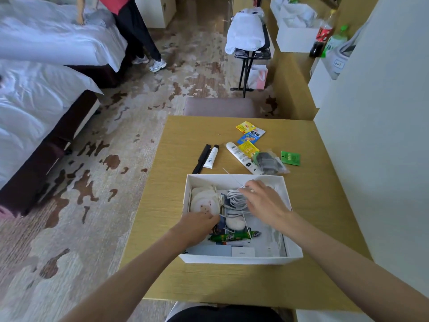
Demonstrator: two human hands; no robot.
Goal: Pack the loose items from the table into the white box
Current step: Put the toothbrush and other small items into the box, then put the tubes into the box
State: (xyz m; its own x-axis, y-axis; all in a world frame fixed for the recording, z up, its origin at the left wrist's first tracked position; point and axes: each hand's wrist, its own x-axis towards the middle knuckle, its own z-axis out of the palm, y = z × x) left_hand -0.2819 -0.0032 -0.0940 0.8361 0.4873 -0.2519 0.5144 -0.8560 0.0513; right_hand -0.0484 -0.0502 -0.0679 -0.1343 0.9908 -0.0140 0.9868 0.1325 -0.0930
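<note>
The white box (234,178) sits on the wooden table (185,140) in front of me. Both hands are inside it. My right hand (264,203) pinches a coiled white cable (235,198). My left hand (199,225) presses down beside a round white pouch (204,203), and what its fingers hold is hidden. A green candy roll (234,237) lies near the box's front. Beyond the box lie a black comb (202,159), a small white tube (211,156), a longer white tube (241,156), several sachets (249,135), a clear bag with dark contents (269,161) and a green packet (290,158).
A stool (220,106) stands at the table's far edge. A wall (376,135) borders the table on the right. Beds (41,101) fill the left side, and a person (137,31) stands by them. Bottles (323,33) stand on a far shelf.
</note>
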